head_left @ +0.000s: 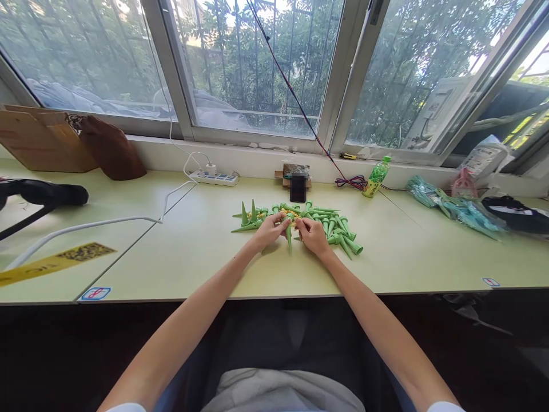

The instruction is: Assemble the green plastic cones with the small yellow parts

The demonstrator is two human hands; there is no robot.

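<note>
My left hand (271,230) is closed around a green plastic spike (289,239), its tapered point hanging down towards the table. Close beside it, my right hand (314,237) has its fingertips pinched together near the spike's upper end; what they hold is too small to make out. Many more green spikes (352,246) lie in a loose heap behind and to the right of my right hand. Left of my hands, a pair of spikes (244,215) point upwards among others lying flat. Small yellow pieces (294,212) show among the spikes just behind my fingers.
Behind the heap a dark phone (298,189) leans on a small box. A green-capped bottle (377,177) stands at the back right, near plastic bags (461,210). On the left are a power strip (217,178), a white cable (107,221) and a brown bag (112,150).
</note>
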